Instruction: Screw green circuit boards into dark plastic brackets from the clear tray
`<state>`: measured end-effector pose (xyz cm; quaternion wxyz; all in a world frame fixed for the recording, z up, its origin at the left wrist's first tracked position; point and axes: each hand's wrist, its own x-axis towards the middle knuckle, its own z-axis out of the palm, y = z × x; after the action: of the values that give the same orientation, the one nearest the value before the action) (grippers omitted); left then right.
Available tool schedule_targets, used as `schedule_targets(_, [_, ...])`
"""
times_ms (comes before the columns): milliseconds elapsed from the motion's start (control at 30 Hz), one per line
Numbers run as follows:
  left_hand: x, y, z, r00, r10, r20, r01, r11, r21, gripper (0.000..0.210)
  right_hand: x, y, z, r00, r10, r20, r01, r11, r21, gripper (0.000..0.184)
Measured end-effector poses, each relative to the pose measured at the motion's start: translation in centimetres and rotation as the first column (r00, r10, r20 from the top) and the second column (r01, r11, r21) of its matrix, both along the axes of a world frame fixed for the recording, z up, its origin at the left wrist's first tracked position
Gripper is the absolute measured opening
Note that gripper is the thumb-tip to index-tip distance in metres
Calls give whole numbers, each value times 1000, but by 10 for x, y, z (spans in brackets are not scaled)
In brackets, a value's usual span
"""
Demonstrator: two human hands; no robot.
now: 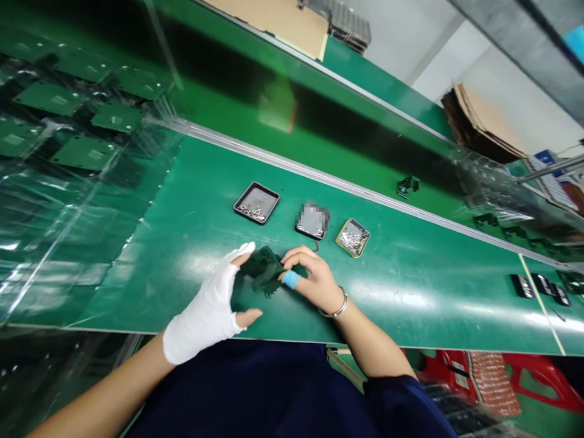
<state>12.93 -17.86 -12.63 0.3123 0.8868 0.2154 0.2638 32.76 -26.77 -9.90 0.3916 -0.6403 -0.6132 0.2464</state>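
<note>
A small dark green part (266,271) with a jagged lower edge is between my two hands, just above the green bench; its exact kind is blurred. My left hand (212,301), in a white glove with bare thumb tip and fingertip, is spread open at the part's left side. Blue tape wraps the thumb of my right hand (314,280), whose curled fingers pinch the part's right edge. Beyond the hands stand a black tray (236,208) of small metal pieces, a second tray (311,218), partly pixelated, and a yellow-rimmed tray (339,243) of shiny small screws or pins.
Clear plastic trays (86,198) with green boards cover the left end. A metal rail (283,163) runs behind the trays, with another dark part (407,186) past it. Several small black trays (522,286) sit far right, and a red stool (538,383) stands below the bench edge.
</note>
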Motion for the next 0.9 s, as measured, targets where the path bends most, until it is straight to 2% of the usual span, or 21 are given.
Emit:
schedule_targets(67, [1,2,-2,1000,8,-27,-6,996,89,82,-10,-5,5,982,46,181,-48,999,5,6])
schedule_targets(133, [4,5,-4,998,17,-55,-7,983,183,73,-16,-10,7,919,138,369,-148,989,0,10])
schedule_targets(200, [7,8,-5,995,-1,-97,22,976,215,61,-10,-13,9,859,229,457,-256,967,-3,18])
schedule_targets(233, [9,9,-5,993,-16,-121,41,977,207,57,-1,-14,10,850,239,468,-268,963,-6,20])
schedule_targets(267, [9,9,-5,989,-29,-142,56,979,194,55,13,-15,11,858,200,474,-220,975,-14,21])
schedule_targets(333, [9,9,-4,985,-40,-170,70,982,175,54,52,-17,13,854,-12,519,54,996,-66,24])
schedule_targets(367, [9,8,-3,983,-39,-178,70,983,169,54,74,-18,13,805,-151,573,249,964,-96,27])
schedule_targets(400, [9,7,-3,983,-38,-180,68,984,167,53,96,-20,12,733,-235,639,402,907,-128,28])
schedule_targets(467, [9,5,-3,983,-38,-178,69,984,167,53,132,-23,8,666,-279,692,507,850,-146,30])
schedule_targets(567, [11,2,-4,985,-39,-171,69,982,174,53,156,-24,-2,672,-219,707,464,869,-171,29])
schedule_targets(700, [13,0,-2,981,-48,-187,82,981,175,54,153,-22,-12,691,-172,702,397,902,-170,28])
schedule_targets(833, [8,4,5,989,-32,-143,51,990,132,58,149,-23,-9,709,-229,667,400,910,-113,23])
schedule_targets(900, [7,7,12,997,7,-83,5,991,134,51,141,-24,-3,717,-278,639,419,905,-76,23])
